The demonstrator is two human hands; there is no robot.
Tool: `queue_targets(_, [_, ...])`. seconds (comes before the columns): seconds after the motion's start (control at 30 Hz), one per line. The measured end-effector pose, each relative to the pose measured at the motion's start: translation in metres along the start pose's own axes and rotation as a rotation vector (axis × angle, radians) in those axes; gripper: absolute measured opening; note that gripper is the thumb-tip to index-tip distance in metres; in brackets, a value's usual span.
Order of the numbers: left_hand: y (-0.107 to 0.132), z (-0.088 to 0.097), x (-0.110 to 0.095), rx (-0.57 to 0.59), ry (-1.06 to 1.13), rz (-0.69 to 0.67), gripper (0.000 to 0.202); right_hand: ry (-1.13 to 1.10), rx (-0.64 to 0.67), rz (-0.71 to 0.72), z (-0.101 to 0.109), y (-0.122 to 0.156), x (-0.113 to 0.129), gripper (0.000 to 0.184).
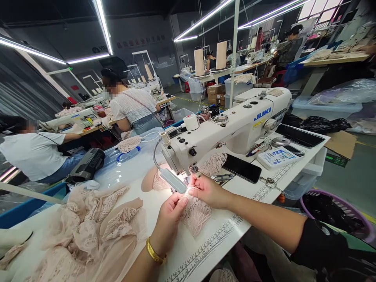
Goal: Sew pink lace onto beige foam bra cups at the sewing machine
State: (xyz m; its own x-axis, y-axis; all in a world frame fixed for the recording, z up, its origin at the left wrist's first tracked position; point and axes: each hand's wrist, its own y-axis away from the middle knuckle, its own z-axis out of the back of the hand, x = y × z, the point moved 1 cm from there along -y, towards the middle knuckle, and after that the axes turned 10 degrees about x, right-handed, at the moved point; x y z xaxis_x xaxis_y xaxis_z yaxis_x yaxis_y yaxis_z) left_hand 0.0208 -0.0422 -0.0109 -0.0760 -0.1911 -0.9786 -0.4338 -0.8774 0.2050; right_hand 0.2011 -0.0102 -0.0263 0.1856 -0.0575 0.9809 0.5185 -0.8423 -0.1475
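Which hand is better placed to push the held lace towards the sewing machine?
Probably the right hand: it pinches the lace close to the sewing machine, while the left hand holds it farther away.

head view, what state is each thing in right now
left hand, pinching the lace piece
right hand, pinching the lace piece
lace piece, held by both hands
small lamp, lit
sewing machine, upright; can't tell if running
phone, lying flat, screen dark
fabric pile, crumpled
thread cones, upright
ceiling lights, on
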Motion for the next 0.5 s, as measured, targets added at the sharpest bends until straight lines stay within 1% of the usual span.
queue_targets(0.17, [0.0,0.001,-0.001,-0.055,-0.056,-0.011,0.039,0.042,0.101,-0.011,0.001,-0.002,-0.002,0.027])
queue_targets(0.23, [0.0,0.001,-0.001,-0.061,-0.074,-0.013,0.04,0.094,0.081,0.001,0.002,-0.003,-0.003,0.025])
queue_targets(0.33, [-0.001,0.002,0.0,-0.021,-0.057,-0.014,0.04,0.116,0.01,0.019,0.001,-0.002,-0.004,0.02])
queue_targets(0.43, [-0.003,0.004,0.003,0.038,-0.013,-0.004,0.04,0.116,-0.03,0.048,0.0,-0.001,-0.007,0.024])
queue_targets(0.5, [-0.005,0.005,0.006,0.043,0.013,-0.001,0.041,0.148,-0.037,0.055,0.0,-0.002,-0.01,0.027])
